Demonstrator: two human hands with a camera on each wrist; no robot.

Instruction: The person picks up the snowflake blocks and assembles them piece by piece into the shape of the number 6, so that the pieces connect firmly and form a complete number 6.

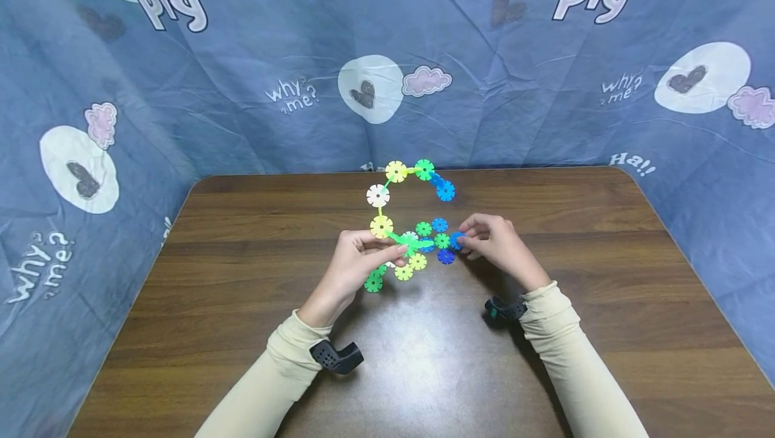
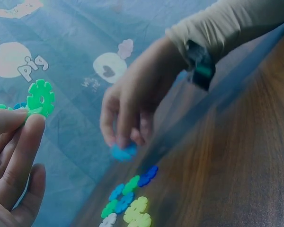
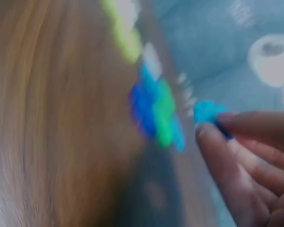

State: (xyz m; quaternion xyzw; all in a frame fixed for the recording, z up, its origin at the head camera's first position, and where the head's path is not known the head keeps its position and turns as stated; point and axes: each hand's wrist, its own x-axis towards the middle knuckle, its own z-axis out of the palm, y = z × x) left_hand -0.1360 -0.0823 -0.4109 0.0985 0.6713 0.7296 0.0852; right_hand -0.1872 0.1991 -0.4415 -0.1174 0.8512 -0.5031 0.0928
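My left hand (image 1: 354, 264) pinches a green notched plastic disc (image 2: 40, 98) at one end of a curved chain of interlocked discs. From there the chain bends away and round through a yellow disc (image 1: 381, 227), a white disc (image 1: 378, 196), another yellow one and a green disc (image 1: 424, 169), to a blue end disc (image 1: 445, 190). Between thumb and fingertips, my right hand (image 1: 499, 248) holds a single blue disc (image 3: 209, 112), raised above the table in the left wrist view.
Loose discs lie in a group on the wooden table (image 1: 242, 303) between the hands: a dark blue disc (image 1: 446, 256), a yellow disc (image 1: 403, 272), a green disc (image 1: 373, 282) and several others. A patterned blue cloth (image 1: 242, 115) hangs behind the table's far edge.
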